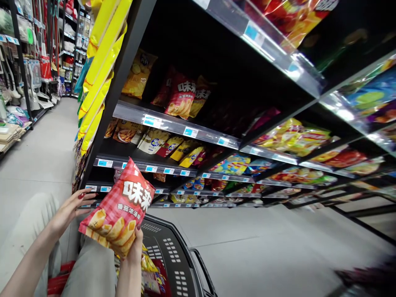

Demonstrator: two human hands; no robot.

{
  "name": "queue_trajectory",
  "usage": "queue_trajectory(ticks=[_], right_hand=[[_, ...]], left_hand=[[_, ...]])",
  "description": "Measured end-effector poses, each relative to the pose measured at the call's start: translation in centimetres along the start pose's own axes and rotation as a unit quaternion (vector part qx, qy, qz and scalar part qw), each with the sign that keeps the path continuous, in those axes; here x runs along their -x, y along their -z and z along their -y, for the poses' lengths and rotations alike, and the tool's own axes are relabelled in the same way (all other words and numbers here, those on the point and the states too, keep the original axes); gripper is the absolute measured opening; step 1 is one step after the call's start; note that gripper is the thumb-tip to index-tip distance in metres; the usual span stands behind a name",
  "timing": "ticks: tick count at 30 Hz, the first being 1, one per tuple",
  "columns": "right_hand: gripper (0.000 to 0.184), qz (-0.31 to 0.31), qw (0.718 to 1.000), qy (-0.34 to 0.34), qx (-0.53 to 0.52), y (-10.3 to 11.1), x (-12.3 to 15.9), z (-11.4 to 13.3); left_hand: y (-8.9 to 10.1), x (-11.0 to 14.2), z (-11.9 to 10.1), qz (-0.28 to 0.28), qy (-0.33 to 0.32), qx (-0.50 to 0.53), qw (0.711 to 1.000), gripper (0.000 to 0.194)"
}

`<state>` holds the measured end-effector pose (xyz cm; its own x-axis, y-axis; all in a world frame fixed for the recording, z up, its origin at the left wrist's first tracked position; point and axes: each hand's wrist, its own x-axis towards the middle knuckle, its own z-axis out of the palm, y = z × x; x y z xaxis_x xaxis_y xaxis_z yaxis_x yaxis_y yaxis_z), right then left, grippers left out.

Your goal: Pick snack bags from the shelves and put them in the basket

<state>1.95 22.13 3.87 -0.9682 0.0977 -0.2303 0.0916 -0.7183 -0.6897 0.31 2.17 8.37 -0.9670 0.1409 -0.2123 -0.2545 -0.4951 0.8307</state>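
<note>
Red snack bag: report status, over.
Right hand gripping red snack bag low on its side. Left hand open at its other side, contact unclear. Basket below, packets inside. Nothing visibly covering bag's printed front except right thumb.

Dark red polish (81, 196) coats nails on the left hand (66, 211) and right hand (135, 244); the trousers (94, 268) are pale grey, loose.

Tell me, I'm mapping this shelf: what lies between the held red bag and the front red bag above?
In the head view, pouches and two tagged shelf edges lie between the held bag and the shelved bag.
</note>
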Motion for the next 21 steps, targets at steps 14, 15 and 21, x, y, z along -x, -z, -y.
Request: queue_trajectory(ticks=[14, 15, 21], right_hand=[[0.054, -0.019, 0.999, -0.020, 0.028, 1.3, -0.9, 0.1], [0.055, -0.020, 0.999, -0.020, 0.029, 1.5, -0.9, 0.1], [0.061, -0.015, 0.999, -0.025, 0.032, 1.3, -0.7, 0.4]], left_hand=[[-0.3, 1.2, 0.1, 0.114, 0.077, -0.069, 0.988, 0.064], [-0.3, 1.2, 0.0, 0.121, 0.075, -0.070, 0.987, 0.064], [-0.4, 0.9, 0.2, 0.109, 0.070, -0.074, 0.989, 0.064]])
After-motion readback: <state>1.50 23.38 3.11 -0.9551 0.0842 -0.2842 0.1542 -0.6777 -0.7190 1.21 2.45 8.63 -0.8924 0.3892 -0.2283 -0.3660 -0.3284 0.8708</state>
